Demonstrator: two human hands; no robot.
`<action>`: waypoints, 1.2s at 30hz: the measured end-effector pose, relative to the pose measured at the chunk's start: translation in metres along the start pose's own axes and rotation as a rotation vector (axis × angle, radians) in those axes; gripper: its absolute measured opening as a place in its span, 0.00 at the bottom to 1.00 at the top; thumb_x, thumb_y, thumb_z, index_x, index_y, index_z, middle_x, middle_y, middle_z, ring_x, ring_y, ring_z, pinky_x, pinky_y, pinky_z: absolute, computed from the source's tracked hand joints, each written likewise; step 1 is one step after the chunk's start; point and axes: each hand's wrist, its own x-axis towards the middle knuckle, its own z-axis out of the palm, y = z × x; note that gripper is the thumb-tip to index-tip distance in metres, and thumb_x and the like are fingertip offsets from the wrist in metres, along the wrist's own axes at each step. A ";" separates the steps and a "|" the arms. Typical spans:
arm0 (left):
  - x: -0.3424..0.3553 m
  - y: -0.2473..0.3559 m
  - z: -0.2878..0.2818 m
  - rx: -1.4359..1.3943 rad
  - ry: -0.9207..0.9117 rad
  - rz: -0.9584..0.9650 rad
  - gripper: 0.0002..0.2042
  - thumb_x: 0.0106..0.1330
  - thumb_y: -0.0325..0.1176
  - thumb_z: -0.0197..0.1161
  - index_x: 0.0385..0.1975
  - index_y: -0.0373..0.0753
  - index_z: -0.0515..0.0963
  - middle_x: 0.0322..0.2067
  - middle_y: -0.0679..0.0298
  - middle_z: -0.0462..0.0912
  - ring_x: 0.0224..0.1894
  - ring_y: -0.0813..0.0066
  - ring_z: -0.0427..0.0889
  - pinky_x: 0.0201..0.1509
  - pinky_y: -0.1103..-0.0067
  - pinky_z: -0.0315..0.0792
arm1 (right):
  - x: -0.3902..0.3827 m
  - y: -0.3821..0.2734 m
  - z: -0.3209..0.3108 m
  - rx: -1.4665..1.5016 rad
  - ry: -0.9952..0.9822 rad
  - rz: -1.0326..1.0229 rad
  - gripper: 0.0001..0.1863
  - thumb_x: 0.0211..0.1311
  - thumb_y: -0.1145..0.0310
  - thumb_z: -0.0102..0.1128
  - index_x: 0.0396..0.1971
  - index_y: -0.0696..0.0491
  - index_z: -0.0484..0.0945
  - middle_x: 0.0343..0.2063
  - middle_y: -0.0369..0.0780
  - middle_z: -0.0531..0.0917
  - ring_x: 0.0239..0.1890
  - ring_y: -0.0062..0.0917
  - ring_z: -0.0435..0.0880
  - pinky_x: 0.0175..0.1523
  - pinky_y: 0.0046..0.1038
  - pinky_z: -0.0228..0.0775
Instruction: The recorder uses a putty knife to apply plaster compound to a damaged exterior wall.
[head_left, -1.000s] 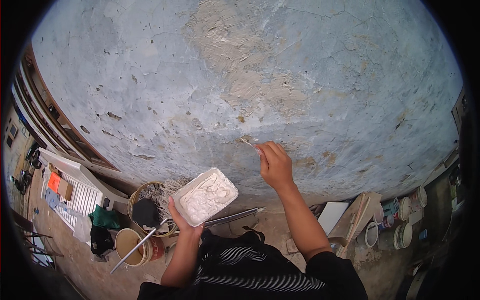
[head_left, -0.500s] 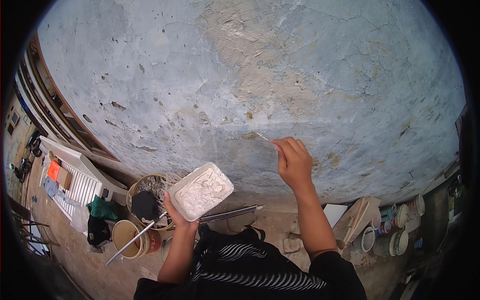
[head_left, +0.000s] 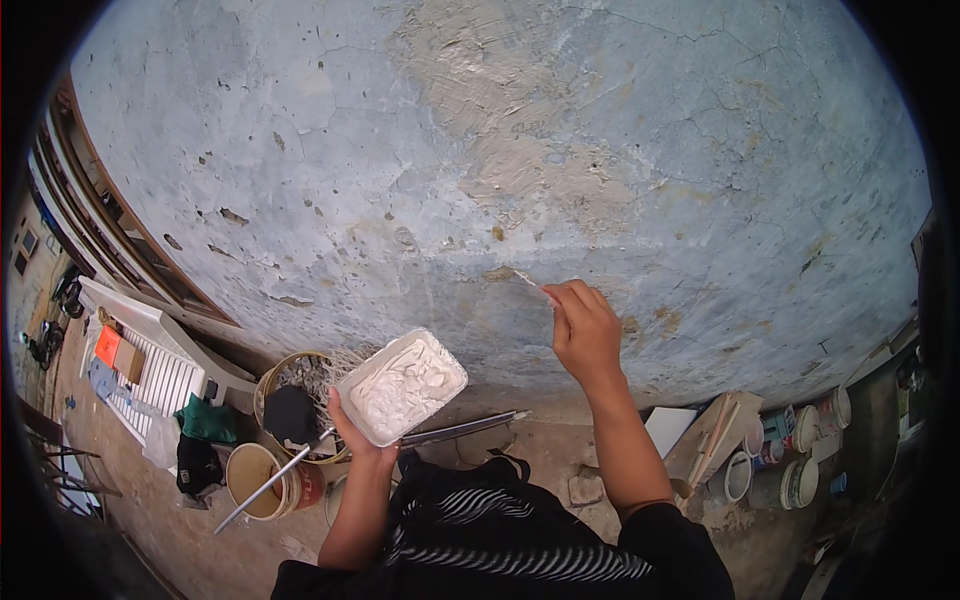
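My left hand [head_left: 360, 438] is closed on the near side of a white rectangular tub [head_left: 459, 372], held tilted at waist height. Creamy off-white putty [head_left: 402, 385] fills it in thick swirls. In front of the wall [head_left: 350, 170], my right hand [head_left: 590, 328] pinches a thin putty knife [head_left: 529, 281], seen almost edge-on, with pale putty along its blade. The blade tip is at a small brownish chipped spot [head_left: 498, 273]; whether it touches cannot be made out. Above spreads a broad beige patch of filler [head_left: 500, 120] on the cracked bluish-grey paint.
Left below are a bucket of debris [head_left: 262, 395], another bucket [head_left: 240, 480], a metal pole [head_left: 262, 490] and a white slatted piece of furniture [head_left: 165, 365]. Paint cans [head_left: 798, 485] and boards [head_left: 715, 440] stand at lower right. A dark long bar [head_left: 470, 429] lies at the wall's foot.
My right hand has shifted very slightly left and down, the knife staying near the chipped spot. The tub in my left hand has barely moved.
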 end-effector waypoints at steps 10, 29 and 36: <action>0.002 -0.004 0.006 0.014 -0.026 -0.005 0.42 0.72 0.67 0.46 0.68 0.32 0.68 0.64 0.47 0.76 0.64 0.49 0.78 0.68 0.58 0.74 | -0.004 0.010 0.004 -0.042 -0.130 0.002 0.14 0.57 0.79 0.65 0.43 0.49 0.86 0.36 0.35 0.83 0.36 0.33 0.82 0.39 0.33 0.77; 0.010 -0.001 0.005 0.014 -0.034 -0.016 0.42 0.72 0.68 0.46 0.67 0.31 0.69 0.63 0.48 0.77 0.63 0.50 0.79 0.67 0.60 0.74 | -0.006 0.012 0.002 0.162 -0.078 0.039 0.12 0.60 0.79 0.64 0.42 0.50 0.87 0.37 0.38 0.85 0.36 0.35 0.83 0.40 0.32 0.77; 0.015 -0.004 0.002 0.016 -0.076 -0.048 0.42 0.72 0.68 0.47 0.67 0.31 0.69 0.63 0.48 0.77 0.63 0.50 0.79 0.67 0.59 0.74 | 0.004 0.016 0.050 0.341 -0.106 0.211 0.11 0.61 0.79 0.63 0.42 0.53 0.86 0.36 0.40 0.85 0.38 0.37 0.82 0.44 0.34 0.75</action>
